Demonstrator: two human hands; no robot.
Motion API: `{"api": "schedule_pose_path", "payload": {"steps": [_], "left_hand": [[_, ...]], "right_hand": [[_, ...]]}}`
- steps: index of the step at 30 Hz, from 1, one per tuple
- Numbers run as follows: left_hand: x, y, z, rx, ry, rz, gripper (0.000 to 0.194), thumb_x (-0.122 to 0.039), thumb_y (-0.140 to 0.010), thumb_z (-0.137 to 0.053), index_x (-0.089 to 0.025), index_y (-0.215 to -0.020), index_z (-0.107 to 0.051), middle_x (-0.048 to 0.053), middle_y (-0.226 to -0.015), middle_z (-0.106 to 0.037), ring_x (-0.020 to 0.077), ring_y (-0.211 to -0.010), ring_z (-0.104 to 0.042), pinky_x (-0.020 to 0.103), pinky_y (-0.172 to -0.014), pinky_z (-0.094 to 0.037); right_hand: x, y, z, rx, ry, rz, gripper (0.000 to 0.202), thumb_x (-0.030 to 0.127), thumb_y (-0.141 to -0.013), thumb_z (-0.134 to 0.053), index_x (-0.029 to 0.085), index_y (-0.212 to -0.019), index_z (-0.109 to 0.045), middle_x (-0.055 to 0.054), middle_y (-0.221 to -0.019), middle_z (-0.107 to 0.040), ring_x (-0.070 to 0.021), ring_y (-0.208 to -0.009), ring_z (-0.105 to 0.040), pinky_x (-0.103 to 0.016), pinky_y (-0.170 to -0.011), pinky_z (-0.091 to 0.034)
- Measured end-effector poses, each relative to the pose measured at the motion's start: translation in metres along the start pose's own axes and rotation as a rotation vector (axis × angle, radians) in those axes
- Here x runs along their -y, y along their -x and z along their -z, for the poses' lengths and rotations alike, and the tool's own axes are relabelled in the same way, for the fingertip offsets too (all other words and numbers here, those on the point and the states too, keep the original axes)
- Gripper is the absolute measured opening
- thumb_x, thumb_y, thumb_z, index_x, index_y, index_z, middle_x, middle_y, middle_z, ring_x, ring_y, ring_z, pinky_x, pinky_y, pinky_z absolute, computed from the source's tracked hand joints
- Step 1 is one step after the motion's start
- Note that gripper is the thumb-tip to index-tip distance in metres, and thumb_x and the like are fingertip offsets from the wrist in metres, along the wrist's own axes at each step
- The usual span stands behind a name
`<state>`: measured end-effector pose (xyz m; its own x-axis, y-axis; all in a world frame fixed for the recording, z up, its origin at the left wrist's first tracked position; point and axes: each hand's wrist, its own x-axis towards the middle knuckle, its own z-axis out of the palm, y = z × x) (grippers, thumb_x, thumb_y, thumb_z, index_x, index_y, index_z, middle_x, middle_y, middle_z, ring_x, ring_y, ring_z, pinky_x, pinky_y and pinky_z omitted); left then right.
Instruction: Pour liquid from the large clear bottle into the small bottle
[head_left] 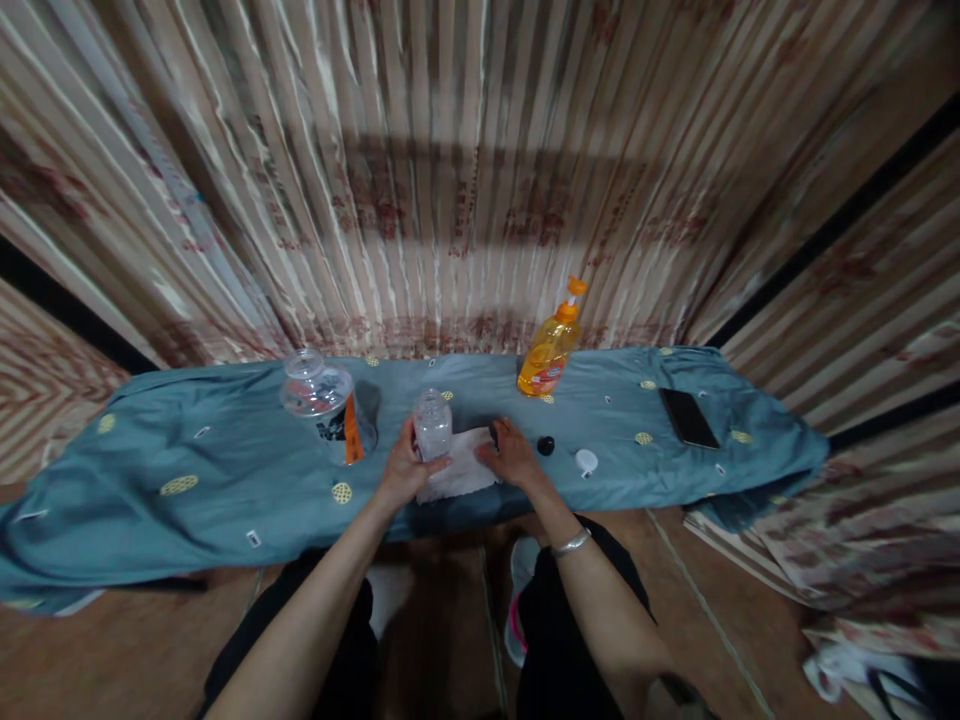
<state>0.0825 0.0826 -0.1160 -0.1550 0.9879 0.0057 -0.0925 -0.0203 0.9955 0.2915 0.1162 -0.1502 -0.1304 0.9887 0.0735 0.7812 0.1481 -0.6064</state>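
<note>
A small clear bottle (433,425) stands upright near the middle of the cloth-covered table, with my left hand (407,463) wrapped round its lower left side. Beside it lies a pale cloth (465,468), flat on the table. My right hand (511,453) rests at the cloth's right edge, fingers bent; a small dark thing shows by its fingertips, too small to name, and whether the fingers grip anything is unclear. Right of that hand are a black cap (546,445) and a white round lid (586,461).
A large clear jar (330,410) with an orange and black label stands left on the blue-green tablecloth (225,500). An orange pump bottle (549,355) stands at the back, a dark phone (688,418) lies right. Pleated curtains (480,200) hang behind.
</note>
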Motion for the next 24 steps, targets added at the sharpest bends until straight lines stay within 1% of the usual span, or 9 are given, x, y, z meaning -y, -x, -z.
{"api": "schedule_pose_path", "payload": {"steps": [3,6,9,12,14,16,20,22,24], "left_hand": [[-0.010,0.008,0.005,-0.021,-0.064,-0.044,0.076,-0.013,-0.039,-0.088,-0.022,-0.109,-0.062,0.003,-0.104,-0.069,0.0277,-0.100,-0.065,0.042,-0.094,-0.049],[-0.019,0.015,0.017,-0.042,-0.105,-0.067,0.075,-0.014,-0.037,-0.088,-0.023,-0.107,-0.063,0.003,-0.103,-0.070,0.0279,-0.098,-0.066,0.044,-0.095,-0.049],[-0.023,0.018,0.033,-0.078,-0.131,-0.076,0.075,-0.015,-0.036,-0.089,-0.023,-0.105,-0.063,0.003,-0.100,-0.070,0.0264,-0.093,-0.066,0.043,-0.094,-0.049],[-0.021,0.020,0.050,-0.130,-0.153,-0.073,0.072,-0.015,-0.036,-0.089,-0.024,-0.103,-0.064,0.002,-0.096,-0.070,0.0255,-0.092,-0.066,0.040,-0.091,-0.049],[-0.020,0.022,0.059,-0.156,-0.158,-0.069,0.072,-0.013,-0.036,-0.088,-0.024,-0.103,-0.064,0.001,-0.094,-0.070,0.0254,-0.092,-0.066,0.038,-0.089,-0.050],[-0.018,0.024,0.066,-0.168,-0.154,-0.065,0.072,-0.011,-0.034,-0.088,-0.024,-0.101,-0.065,0.000,-0.090,-0.070,0.0252,-0.089,-0.067,0.038,-0.087,-0.051],[-0.019,0.028,0.071,-0.176,-0.135,-0.055,0.070,-0.012,-0.033,-0.089,-0.025,-0.097,-0.065,-0.001,-0.087,-0.070,0.0248,-0.084,-0.066,0.039,-0.086,-0.052],[-0.021,0.028,0.070,-0.177,-0.123,-0.046,0.069,-0.010,-0.033,-0.089,-0.024,-0.095,-0.065,-0.001,-0.085,-0.070,0.0245,-0.082,-0.066,0.039,-0.085,-0.052],[-0.023,0.028,0.066,-0.172,-0.102,-0.039,0.067,-0.008,-0.033,-0.088,-0.023,-0.094,-0.065,-0.001,-0.084,-0.069,0.0244,-0.083,-0.066,0.038,-0.084,-0.051]], "right_hand": [[0.008,0.000,-0.007,-0.006,0.013,0.068,0.039,0.027,-0.077,-0.073,0.011,-0.111,-0.064,-0.023,-0.130,-0.059,-0.0358,-0.132,-0.047,-0.053,-0.110,-0.036],[0.022,0.003,-0.011,0.015,-0.035,0.147,0.021,0.015,-0.079,-0.065,0.016,-0.100,-0.065,-0.014,-0.110,-0.068,-0.0279,-0.114,-0.060,-0.044,-0.100,-0.045],[0.039,0.008,-0.015,0.039,-0.082,0.170,0.019,0.016,-0.086,-0.059,0.019,-0.104,-0.064,-0.007,-0.100,-0.071,-0.0208,-0.094,-0.067,-0.034,-0.087,-0.050],[0.057,0.013,-0.018,0.165,-0.193,0.259,0.022,0.027,-0.089,-0.060,0.019,-0.110,-0.065,-0.005,-0.100,-0.071,-0.0190,-0.089,-0.068,-0.030,-0.082,-0.052],[0.064,0.016,-0.021,0.219,-0.226,0.306,0.023,0.030,-0.093,-0.056,0.018,-0.109,-0.067,-0.007,-0.105,-0.071,-0.0197,-0.095,-0.068,-0.031,-0.086,-0.051],[0.069,0.019,-0.024,0.177,-0.169,0.281,0.030,0.031,-0.092,-0.058,0.018,-0.118,-0.065,-0.011,-0.121,-0.066,-0.0235,-0.111,-0.063,-0.037,-0.097,-0.048],[0.075,0.030,-0.035,0.150,0.037,0.233,0.079,0.042,-0.076,-0.077,0.018,-0.143,-0.045,-0.021,-0.151,-0.039,-0.0385,-0.140,-0.036,-0.057,-0.109,-0.035],[0.078,0.037,-0.041,0.195,0.091,0.304,0.070,0.036,-0.079,-0.073,0.019,-0.142,-0.047,-0.020,-0.154,-0.036,-0.0392,-0.141,-0.034,-0.059,-0.108,-0.036],[0.078,0.039,-0.043,0.215,0.092,0.389,0.054,0.021,-0.084,-0.063,0.018,-0.137,-0.053,-0.017,-0.150,-0.042,-0.0337,-0.137,-0.040,-0.053,-0.110,-0.038]]}}
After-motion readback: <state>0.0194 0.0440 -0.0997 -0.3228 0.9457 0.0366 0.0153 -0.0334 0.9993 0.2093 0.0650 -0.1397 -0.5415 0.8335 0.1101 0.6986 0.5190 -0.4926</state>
